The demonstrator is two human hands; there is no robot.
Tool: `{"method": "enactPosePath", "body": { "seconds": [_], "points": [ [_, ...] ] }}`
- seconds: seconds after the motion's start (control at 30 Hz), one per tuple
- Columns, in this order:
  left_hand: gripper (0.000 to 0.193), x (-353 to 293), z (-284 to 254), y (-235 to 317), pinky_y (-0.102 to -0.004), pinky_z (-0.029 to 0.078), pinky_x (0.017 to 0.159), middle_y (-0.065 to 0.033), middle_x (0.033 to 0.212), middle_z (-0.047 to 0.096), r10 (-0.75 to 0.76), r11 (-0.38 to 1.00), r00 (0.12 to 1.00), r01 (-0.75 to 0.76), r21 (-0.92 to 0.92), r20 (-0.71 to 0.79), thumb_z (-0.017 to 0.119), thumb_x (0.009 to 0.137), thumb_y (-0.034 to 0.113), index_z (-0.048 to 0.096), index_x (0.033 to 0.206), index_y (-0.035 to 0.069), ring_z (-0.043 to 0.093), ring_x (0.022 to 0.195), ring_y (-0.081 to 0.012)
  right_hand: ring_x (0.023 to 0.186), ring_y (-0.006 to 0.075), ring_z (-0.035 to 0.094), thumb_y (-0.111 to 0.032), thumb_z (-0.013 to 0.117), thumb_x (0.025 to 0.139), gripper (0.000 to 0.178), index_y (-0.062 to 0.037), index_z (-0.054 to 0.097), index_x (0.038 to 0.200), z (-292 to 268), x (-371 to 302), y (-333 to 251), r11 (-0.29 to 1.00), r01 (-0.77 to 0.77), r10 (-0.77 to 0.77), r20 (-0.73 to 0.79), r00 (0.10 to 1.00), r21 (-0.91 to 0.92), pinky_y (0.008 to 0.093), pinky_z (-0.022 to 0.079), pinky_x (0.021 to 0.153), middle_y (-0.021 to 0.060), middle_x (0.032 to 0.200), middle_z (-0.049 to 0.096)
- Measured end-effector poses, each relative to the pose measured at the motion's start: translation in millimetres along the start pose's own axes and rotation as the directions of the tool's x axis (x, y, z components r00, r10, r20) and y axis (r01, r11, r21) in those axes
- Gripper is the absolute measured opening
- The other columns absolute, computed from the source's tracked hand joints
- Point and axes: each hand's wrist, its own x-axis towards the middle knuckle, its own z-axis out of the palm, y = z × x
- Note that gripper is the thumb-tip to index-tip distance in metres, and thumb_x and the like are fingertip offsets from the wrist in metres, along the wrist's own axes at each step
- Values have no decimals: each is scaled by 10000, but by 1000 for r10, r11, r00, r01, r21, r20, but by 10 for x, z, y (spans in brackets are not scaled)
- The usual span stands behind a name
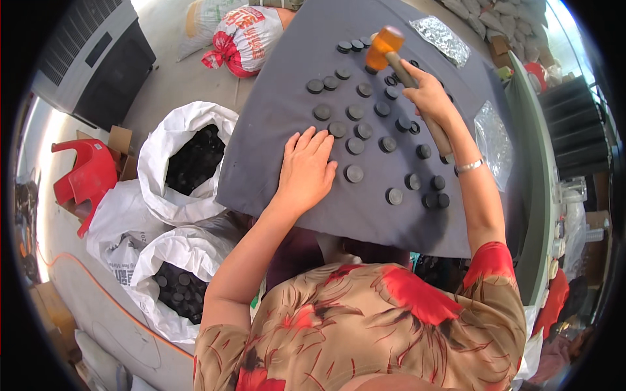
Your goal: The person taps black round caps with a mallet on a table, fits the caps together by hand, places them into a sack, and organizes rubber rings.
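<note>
A grey table [287,104] carries several round black caps [355,112] spread across its top. My left hand [305,168] lies flat on the table, fingers together, just left of one cap [354,173]. My right hand [430,98] grips the wooden handle of a mallet; its orange head [383,44] hovers over the caps at the far side of the table. A bracelet [468,167] sits on my right wrist.
Two white sacks [173,140] [163,257] filled with black caps stand left of the table. A red plastic stool [88,176] lies further left. Clear plastic bags [443,38] [492,140] rest on the table's right side. A printed sack [244,39] lies beyond the table.
</note>
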Motion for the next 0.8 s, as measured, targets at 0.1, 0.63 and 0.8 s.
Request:
{"method": "enactPosePath", "body": {
  "seconds": [0.1,0.63,0.8],
  "points": [
    [454,-13,-33,43,-507,310,1086,-151,1307,568,8,1000,1000,-8,-5,6,664,818,133,569,1240,-6,464,1284,-355,633,181,635,-46,572,796,699,-168,422,1468,31,-74,59,994,104,-99,-112,989,43,308,532,557,169,1124,670],
    [466,24,-18,34,-504,301,1096,-150,1308,571,-35,998,999,36,-51,12,669,811,118,568,1250,-2,460,1292,-353,492,96,503,-31,564,816,716,-198,394,1491,459,658,-196,971,207,-213,-43,976,-119,259,475,468,57,826,612],
    [461,-6,-47,17,-503,301,1096,-153,1302,573,-58,997,998,59,-54,11,666,813,115,567,1247,-3,458,1294,-354,471,91,490,-19,579,810,713,-181,409,1484,250,595,-345,983,176,-174,-31,984,47,269,468,442,51,846,597]
  ]
}}
